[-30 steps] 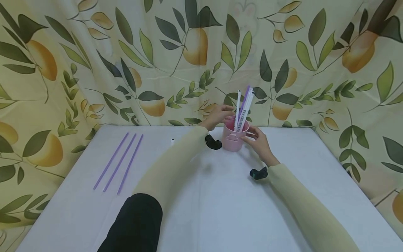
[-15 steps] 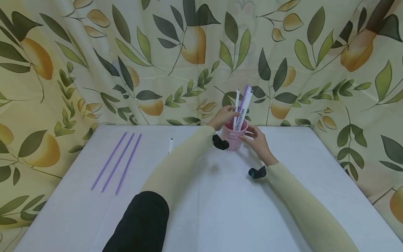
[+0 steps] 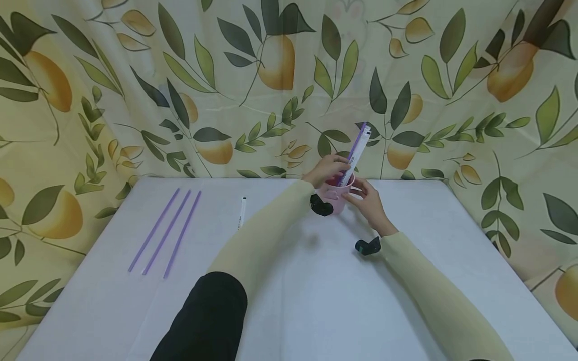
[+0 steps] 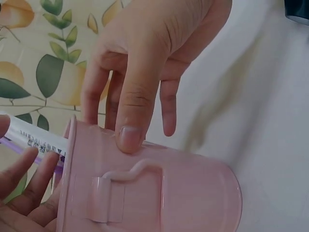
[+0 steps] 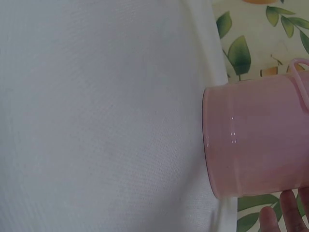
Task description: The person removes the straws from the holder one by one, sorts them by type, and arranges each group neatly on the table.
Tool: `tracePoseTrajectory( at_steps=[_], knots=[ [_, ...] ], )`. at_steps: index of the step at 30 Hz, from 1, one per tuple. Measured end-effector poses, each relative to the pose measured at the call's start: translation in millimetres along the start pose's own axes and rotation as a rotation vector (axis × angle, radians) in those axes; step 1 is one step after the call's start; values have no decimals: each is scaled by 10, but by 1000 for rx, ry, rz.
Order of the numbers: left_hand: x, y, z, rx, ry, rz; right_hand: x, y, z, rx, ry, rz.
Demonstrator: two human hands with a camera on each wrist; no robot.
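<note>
A small pink bucket (image 3: 331,200) stands upright near the table's back edge, holding white printed sticks (image 3: 356,150) and a purple stick (image 3: 363,128), all leaning right. My left hand (image 3: 326,169) is at its rim, with the sticks between thumb and fingers, as the left wrist view shows. My right hand (image 3: 371,203) grips the bucket's right side; its thumb presses the wall (image 4: 129,137) and the other fingers reach behind. Only fingertips (image 5: 289,210) of that hand show in the right wrist view, beside the bucket (image 5: 256,140). The sticks' lower ends are hidden inside.
Several purple sticks, one of them a middle stick (image 3: 166,231), lie side by side on the white table (image 3: 316,301) at the left. A lone white stick (image 3: 242,211) lies partly hidden behind my left sleeve (image 3: 266,225). A patterned curtain (image 3: 253,125) hangs behind the table.
My left hand has moved right over the bucket's rim. The separate white stick has come together with the others, and the bunch leans further right. My right hand keeps its grip.
</note>
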State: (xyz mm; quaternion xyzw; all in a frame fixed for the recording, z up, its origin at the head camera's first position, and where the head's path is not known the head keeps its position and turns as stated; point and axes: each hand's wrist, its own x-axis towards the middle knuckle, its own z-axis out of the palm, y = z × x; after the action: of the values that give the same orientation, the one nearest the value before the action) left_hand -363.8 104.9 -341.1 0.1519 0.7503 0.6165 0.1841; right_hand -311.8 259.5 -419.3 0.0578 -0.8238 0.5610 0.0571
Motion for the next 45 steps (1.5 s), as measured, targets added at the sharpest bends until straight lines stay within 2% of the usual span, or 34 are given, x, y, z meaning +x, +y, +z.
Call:
tracePoseTrajectory(
  at_steps=[5, 12, 26, 30, 36, 40, 45],
  knots=[
    [0, 2, 9, 61, -60, 50, 20, 17, -8, -15, 1, 7],
    [11, -16, 42, 210, -80, 130, 3, -9, -11, -3, -4, 17],
    [-9, -29, 75, 283, -92, 134, 18, 31, -17, -38, 1, 37],
    [-4, -36, 50, 302, -79, 153, 11, 21, -20, -33, -5, 47],
    [3, -51, 21, 261, -36, 154, -48, -116, -16, -4, -24, 60],
    [-5, -59, 20, 249, 9, 157, -108, -235, 6, -7, -27, 54],
    [-14, -44, 18, 265, 81, 197, -144, -299, 21, -9, -26, 51]
  ],
)
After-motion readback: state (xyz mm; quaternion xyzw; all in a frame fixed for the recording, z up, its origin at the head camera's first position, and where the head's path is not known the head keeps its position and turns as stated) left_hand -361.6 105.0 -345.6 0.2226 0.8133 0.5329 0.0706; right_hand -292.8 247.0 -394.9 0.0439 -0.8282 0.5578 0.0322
